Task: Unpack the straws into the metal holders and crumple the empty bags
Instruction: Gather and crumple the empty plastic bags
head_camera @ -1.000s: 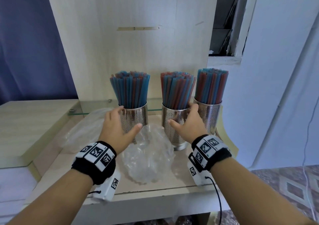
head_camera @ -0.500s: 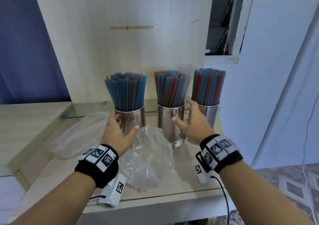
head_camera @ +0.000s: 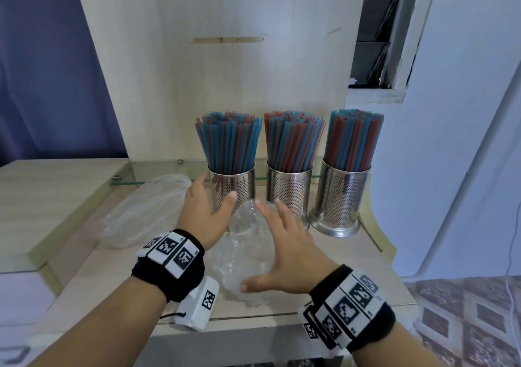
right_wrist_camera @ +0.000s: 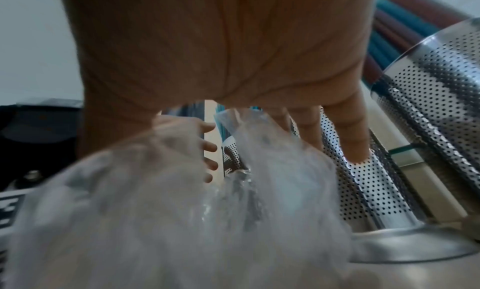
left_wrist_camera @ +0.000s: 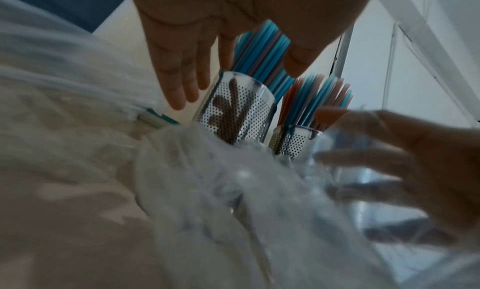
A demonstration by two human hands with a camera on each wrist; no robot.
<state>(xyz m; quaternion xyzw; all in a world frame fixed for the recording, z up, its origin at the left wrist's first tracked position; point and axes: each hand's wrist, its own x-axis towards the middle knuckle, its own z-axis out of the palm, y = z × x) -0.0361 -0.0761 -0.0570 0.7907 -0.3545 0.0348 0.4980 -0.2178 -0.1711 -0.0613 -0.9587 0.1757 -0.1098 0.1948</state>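
Observation:
Three perforated metal holders stand in a row, each full of blue and red straws: left (head_camera: 234, 189), middle (head_camera: 290, 186), right (head_camera: 342, 197). My left hand (head_camera: 207, 206) is open, cupped beside the left holder (left_wrist_camera: 233, 112) with straight fingers (left_wrist_camera: 176, 84); a firm grip does not show. An empty crumpled clear bag (head_camera: 242, 256) lies in front of the holders. My right hand (head_camera: 277, 244) hovers open over it, fingers spread (right_wrist_camera: 350, 141). The right wrist view shows the bag (right_wrist_camera: 207, 201) just under the palm, beside the middle holder (right_wrist_camera: 363, 186).
A second empty clear bag (head_camera: 149, 211) lies flatter at the left, under a glass shelf (head_camera: 158, 173). A wooden back panel (head_camera: 225, 84) rises behind the holders. The counter's front edge (head_camera: 253, 318) is near my wrists, and a raised wooden ledge (head_camera: 56, 197) borders the left.
My right hand has left the gap between the middle and right holders and come down and left over the crumpled bag. My left hand stays by the left holder.

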